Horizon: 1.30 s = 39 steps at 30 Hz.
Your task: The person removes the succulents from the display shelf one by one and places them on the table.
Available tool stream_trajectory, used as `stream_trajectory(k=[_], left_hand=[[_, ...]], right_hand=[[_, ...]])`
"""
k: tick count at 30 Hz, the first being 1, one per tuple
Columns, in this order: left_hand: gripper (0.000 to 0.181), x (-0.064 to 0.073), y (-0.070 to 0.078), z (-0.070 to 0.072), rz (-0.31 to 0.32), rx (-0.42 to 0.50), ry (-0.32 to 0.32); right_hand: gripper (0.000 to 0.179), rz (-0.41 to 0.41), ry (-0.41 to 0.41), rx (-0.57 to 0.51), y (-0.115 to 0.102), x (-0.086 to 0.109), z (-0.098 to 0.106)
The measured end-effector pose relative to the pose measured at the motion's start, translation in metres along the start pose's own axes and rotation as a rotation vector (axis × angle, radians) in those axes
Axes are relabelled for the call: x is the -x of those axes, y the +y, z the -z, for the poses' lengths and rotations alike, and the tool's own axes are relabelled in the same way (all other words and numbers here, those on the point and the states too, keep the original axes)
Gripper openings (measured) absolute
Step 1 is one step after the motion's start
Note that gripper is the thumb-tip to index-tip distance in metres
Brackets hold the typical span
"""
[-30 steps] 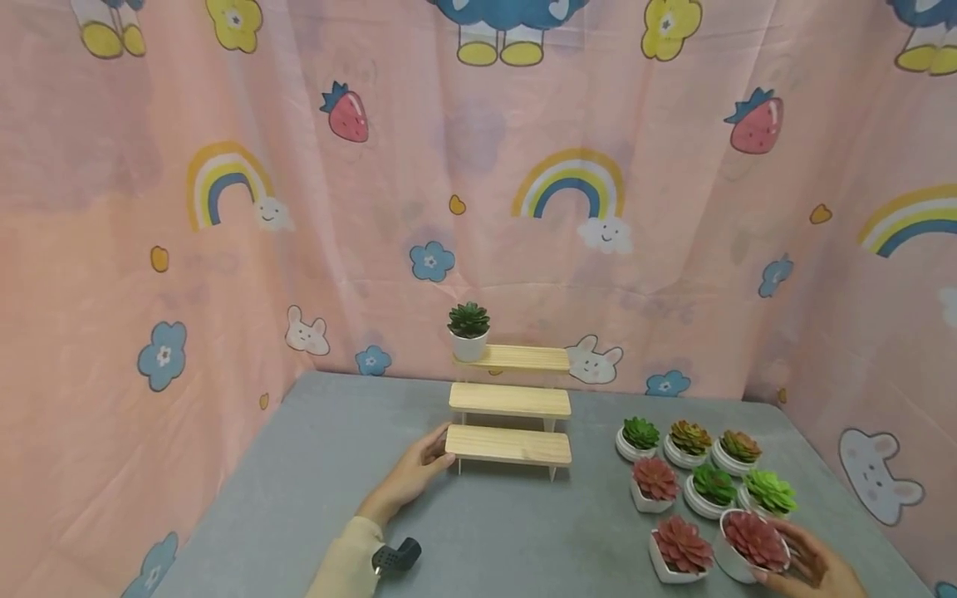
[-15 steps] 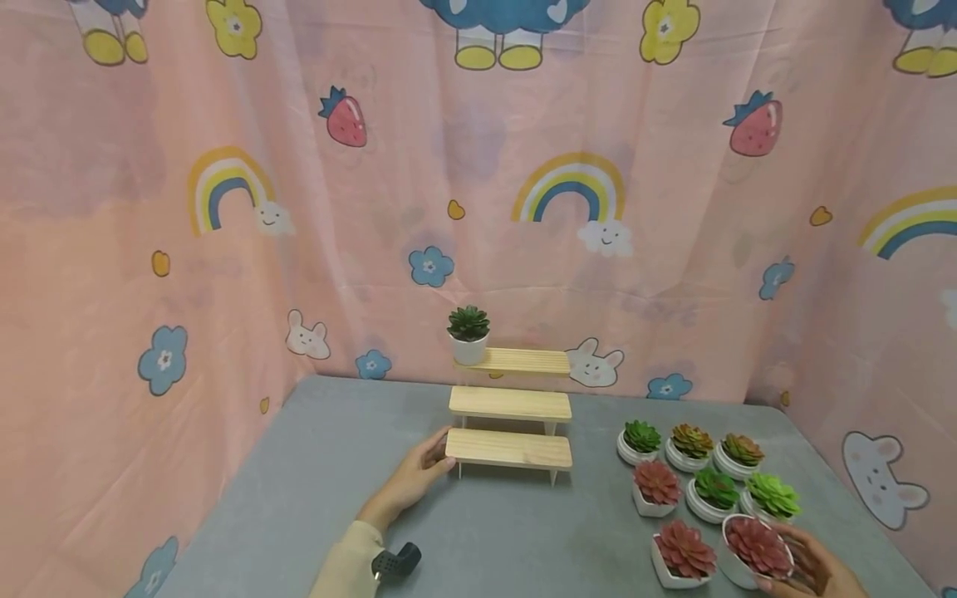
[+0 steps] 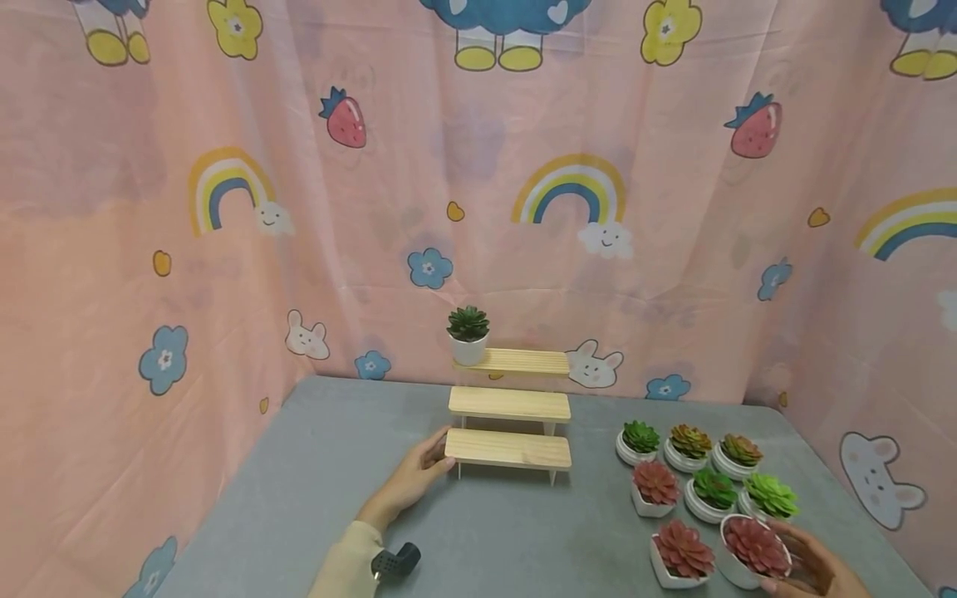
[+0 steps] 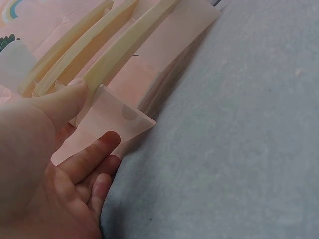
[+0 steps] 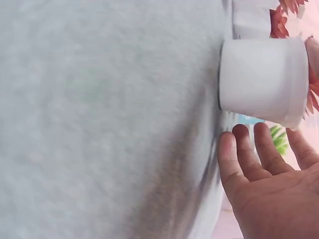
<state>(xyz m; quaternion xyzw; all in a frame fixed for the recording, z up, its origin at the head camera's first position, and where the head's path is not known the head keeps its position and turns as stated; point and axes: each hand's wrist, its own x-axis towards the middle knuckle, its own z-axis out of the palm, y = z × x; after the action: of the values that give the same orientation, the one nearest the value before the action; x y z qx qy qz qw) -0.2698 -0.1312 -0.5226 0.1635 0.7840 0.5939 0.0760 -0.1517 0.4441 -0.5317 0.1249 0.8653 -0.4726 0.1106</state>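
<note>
A three-step display stand (image 3: pixel 508 448) with wooden boards and clear side panels stands at mid-table. My left hand (image 3: pixel 407 482) holds its left end, thumb on the lowest board's edge. In the left wrist view, a fingertip touches the clear side panel (image 4: pixel 112 117). At the front right, my right hand (image 3: pixel 818 565) holds a red artificial succulent (image 3: pixel 755 544) by its round white pot (image 5: pixel 259 77), with thumb and forefinger at the rim on opposite sides. The pot stands upright on the grey table. A dark green potted succulent (image 3: pixel 468 332) occupies the top board's left end.
Several potted succulents crowd beside my right hand, including a red one (image 3: pixel 682 550) in a square pot, another red one (image 3: pixel 655 486) and a bright green one (image 3: pixel 770 496). A pink printed curtain (image 3: pixel 508 274) hangs behind the grey table (image 3: pixel 314 448).
</note>
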Motion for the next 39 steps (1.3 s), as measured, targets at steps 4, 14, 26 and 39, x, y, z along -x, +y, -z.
stream_trajectory(k=[4, 14, 26, 39], left_hand=[[0.068, -0.001, 0.0, 0.0, -0.003, 0.004, -0.004], [0.068, 0.0, 0.0, 0.001, 0.001, -0.01, 0.005], [0.069, -0.001, 0.001, 0.001, 0.005, 0.001, -0.002], [0.067, 0.0, 0.004, 0.0, 0.03, 0.006, 0.006]], right_hand=[[0.104, -0.002, -0.016, 0.02, -0.005, 0.003, 0.004], [0.079, 0.089, -0.013, 0.09, -0.036, 0.02, 0.016], [0.069, 0.268, 0.042, 0.199, -0.071, 0.027, 0.02], [0.062, 0.444, 0.104, 0.181, -0.107, 0.024, 0.015]])
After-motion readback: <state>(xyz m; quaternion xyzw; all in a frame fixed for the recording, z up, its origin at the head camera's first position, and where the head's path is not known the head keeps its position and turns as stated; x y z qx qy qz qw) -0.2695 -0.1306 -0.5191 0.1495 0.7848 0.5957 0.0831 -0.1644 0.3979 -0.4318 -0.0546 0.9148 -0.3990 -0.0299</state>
